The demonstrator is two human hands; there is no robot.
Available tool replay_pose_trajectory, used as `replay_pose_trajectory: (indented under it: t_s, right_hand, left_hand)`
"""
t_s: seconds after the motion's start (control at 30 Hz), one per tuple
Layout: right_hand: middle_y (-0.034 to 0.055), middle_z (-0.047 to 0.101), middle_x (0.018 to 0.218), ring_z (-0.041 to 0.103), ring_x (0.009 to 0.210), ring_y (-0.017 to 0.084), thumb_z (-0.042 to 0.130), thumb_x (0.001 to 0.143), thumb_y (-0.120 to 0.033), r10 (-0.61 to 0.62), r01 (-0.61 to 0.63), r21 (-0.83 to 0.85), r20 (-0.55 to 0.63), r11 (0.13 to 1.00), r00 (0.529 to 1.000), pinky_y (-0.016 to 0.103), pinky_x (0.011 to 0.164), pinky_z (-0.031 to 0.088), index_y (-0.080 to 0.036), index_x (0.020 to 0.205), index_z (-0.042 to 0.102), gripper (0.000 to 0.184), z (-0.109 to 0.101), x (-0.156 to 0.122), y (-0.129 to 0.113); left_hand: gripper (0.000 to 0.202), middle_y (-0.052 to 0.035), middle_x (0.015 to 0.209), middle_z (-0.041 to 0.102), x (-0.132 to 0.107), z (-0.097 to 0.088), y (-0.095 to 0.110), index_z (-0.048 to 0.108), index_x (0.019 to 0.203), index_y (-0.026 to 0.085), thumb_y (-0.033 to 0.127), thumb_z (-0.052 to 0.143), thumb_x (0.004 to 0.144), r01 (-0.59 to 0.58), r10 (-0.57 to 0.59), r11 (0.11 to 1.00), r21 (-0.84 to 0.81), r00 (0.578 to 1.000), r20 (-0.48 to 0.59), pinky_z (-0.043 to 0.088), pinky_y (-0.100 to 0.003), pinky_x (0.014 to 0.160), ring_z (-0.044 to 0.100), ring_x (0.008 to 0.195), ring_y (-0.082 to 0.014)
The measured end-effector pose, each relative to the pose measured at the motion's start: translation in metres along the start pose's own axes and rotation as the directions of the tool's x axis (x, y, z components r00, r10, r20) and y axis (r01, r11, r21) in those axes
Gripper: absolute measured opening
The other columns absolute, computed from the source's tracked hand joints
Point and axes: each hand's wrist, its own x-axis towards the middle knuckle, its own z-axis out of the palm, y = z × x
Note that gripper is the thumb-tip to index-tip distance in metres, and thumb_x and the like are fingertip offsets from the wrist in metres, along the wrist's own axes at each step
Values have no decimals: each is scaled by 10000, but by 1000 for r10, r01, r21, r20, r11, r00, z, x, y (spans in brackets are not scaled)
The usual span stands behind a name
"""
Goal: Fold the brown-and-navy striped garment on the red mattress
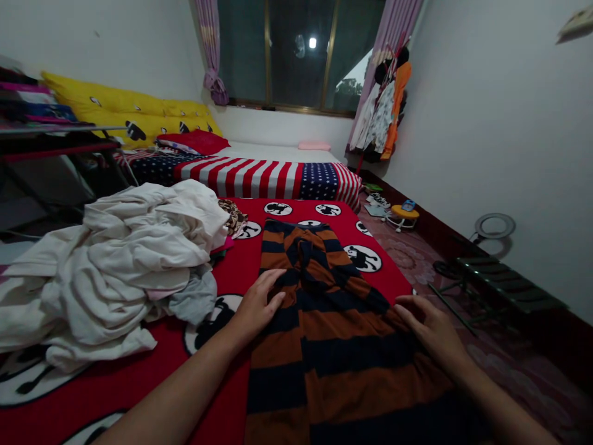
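Flat and open, the left hand point(257, 307) presses palm-down on the left edge of a striped garment point(324, 346), fingers together and pointing up toward the window, the bare forearm running in from the lower left. Opposite it, the right hand point(433, 330) lies open too, palm down on the garment's right edge, fingers spread slightly and aimed inward; neither hand grips the cloth, both only rest on it. Between them the garment is soft knit fabric in broad horizontal bands of rust orange and dark navy, spread lengthwise on the near part of a red bedspread point(139, 383) printed with white ovals holding black cartoon figures. Its far end is bunched, with a folded part crossing over the middle. To the left, just beside the left forearm, sits a rumpled pile of white clothes point(115, 266). Farther back lies a stars-and-stripes blanket point(259, 176), with yellow pillows point(120, 111) against the wall.
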Motion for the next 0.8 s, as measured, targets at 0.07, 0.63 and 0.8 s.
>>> replay_pose_trajectory:
  t_s: [0.07, 0.63, 0.8]
  right_hand:
    - [67, 705, 928, 659, 854, 243, 554, 778, -540, 29, -28, 21, -37, 999, 999, 345, 772, 504, -211, 898, 680, 372, 5, 0, 7]
    - [43, 698, 785, 646, 756, 233, 544, 731, -598, 91, -94, -13, -126, 996, 988, 303, 672, 466, -203, 809, 690, 429, 7, -8, 12]
    - [39, 710, 813, 663, 797, 235, 586, 706, -597, 137, -133, 46, -89, 990, 987, 277, 692, 498, -213, 792, 688, 407, 4, -12, 16]
  left_hand:
    - [462, -124, 1370, 508, -4, -2, -1, 482, 1334, 157, 223, 502, 878, 0, 0, 1000, 6, 999, 49, 360, -411, 1105, 468, 1280, -221]
    - [454, -155, 1391, 476, -8, -6, -6, 497, 1333, 136, 187, 505, 882, -159, 138, 972, 170, 982, 130, 375, -440, 1102, 456, 1290, -263]
    - [436, -115, 1398, 482, -8, -5, -1, 513, 1323, 205, 191, 514, 887, -160, 134, 967, 200, 981, 137, 413, -431, 1072, 478, 1269, -248]
